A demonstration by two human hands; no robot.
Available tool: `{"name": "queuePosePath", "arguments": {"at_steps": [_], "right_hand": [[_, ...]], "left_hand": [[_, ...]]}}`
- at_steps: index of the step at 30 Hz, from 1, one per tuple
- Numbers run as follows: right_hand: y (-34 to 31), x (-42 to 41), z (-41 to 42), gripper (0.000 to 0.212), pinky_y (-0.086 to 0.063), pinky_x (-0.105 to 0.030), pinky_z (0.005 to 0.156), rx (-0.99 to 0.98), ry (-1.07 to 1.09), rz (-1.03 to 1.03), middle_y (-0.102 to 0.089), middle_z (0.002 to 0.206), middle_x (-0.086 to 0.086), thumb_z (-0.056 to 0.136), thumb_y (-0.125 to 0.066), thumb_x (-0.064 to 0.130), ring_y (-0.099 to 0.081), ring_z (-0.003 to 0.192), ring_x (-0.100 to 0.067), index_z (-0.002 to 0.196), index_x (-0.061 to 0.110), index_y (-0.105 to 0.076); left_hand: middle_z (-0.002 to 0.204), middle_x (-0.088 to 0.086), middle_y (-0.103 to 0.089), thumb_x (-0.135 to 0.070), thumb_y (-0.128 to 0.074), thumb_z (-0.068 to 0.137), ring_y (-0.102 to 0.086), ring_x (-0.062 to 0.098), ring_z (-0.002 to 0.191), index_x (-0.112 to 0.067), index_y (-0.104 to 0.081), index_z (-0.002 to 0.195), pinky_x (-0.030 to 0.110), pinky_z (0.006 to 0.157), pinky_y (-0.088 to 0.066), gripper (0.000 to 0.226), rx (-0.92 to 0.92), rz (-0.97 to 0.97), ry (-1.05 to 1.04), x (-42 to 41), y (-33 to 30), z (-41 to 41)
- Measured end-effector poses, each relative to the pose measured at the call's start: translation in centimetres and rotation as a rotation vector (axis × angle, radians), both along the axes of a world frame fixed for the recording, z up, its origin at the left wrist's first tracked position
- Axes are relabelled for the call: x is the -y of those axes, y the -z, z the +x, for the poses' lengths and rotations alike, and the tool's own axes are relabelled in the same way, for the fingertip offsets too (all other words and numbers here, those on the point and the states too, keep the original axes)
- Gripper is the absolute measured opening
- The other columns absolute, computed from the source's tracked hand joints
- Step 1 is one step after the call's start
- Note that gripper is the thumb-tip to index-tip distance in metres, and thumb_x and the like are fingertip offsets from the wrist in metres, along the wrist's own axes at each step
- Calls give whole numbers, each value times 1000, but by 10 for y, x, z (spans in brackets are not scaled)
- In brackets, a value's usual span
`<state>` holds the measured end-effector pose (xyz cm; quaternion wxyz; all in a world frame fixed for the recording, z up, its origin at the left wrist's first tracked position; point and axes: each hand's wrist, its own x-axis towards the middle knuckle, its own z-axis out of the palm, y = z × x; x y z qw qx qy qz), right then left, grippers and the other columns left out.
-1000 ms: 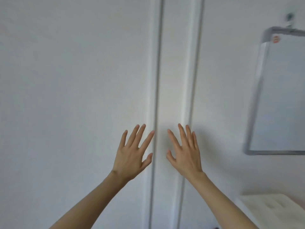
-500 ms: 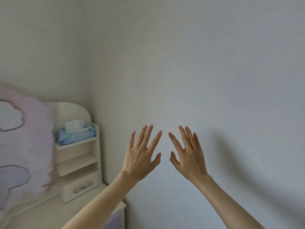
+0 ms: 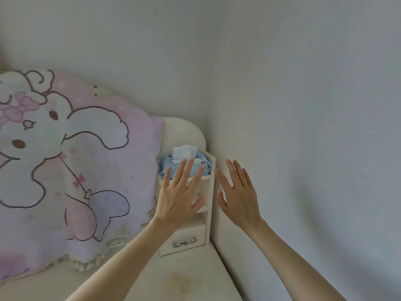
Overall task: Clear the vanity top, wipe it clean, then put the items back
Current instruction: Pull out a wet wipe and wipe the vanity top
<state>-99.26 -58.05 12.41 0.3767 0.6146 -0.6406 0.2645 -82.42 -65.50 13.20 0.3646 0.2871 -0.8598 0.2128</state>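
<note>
Swinging left off a bare wall, the view had brought the desk (image 3: 191, 276) in below both hands. The left hand (image 3: 178, 198) and right hand (image 3: 238, 198) hovered released, holding nothing, the wipes pack (image 3: 186, 166) just beyond the left fingertips; clearing hadn't begun.

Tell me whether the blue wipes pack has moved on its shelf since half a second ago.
No. The blue wipes pack sits on the same top tier of the small shelf unit as before; only the camera turned.

The cushion (image 3: 71, 170) is pink with a white cartoon rabbit outlined in brown. The wipes pack (image 3: 186, 165) is blue, the shelf (image 3: 208, 200) cream, the wall (image 3: 303, 105) grey-white.
</note>
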Motion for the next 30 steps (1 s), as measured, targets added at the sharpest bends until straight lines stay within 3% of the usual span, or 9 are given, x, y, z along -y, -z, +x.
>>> {"name": "queuePosePath", "arguments": {"at_steps": [4,6,9,15,21,27,30], "right_hand": [[-10,84,-26,45,-36,-42,104,-7,-103,8,-46,137,-22,87,-39,17,-41,128,-37,130,7,-47],[-14,125,-38,41,-46,-45,97,-35,-164,35,-52,131,-21,85,-51,13,-48,122,-38,125,5,-47],[-19,176,-49,55,-52,-46,88,-139,-248,126,-59,122,-21,67,-77,5,-57,113,-36,117,0,-58],[-22,249,-53,64,-54,-35,78,-334,-333,187,-68,111,-11,47,-89,5,-65,102,-27,107,8,-68],[-23,278,-70,65,-55,-35,71,-356,-270,213,-70,101,-10,42,-88,2,-67,94,-28,104,7,-69],[-21,291,-78,27,-41,-29,65,-439,-152,145,-59,69,0,55,-80,4,-58,72,-22,74,15,-65],[-27,294,-75,26,-41,-31,61,-414,-69,83,-56,61,0,52,-76,0,-56,65,-22,66,15,-60]], "left_hand": [[144,17,-38,-47,-38,83,-33,31,132,-17,-34,140,52,104,-31,65,1,38,-130,63,-5,-18],[142,17,-41,-46,-37,83,-35,31,130,-15,-36,139,51,104,-31,64,-23,62,-174,91,-4,-25],[142,16,-42,-46,-36,85,-42,33,128,-15,-36,139,51,104,-31,63,-24,77,-214,122,1,-32],[135,14,-51,-42,-35,87,-49,30,122,-11,-40,132,50,100,-38,55,7,100,-221,178,18,-44],[129,14,-56,-38,-35,89,-54,30,119,-6,-57,121,50,95,-45,51,88,89,-153,223,33,-64],[110,8,-66,-28,-37,88,-62,24,104,-10,-57,111,44,88,-50,36,47,55,-100,245,53,-73],[110,9,-66,-20,-40,88,-62,25,103,-11,-51,114,42,86,-51,30,7,26,-72,251,55,-74]]}}
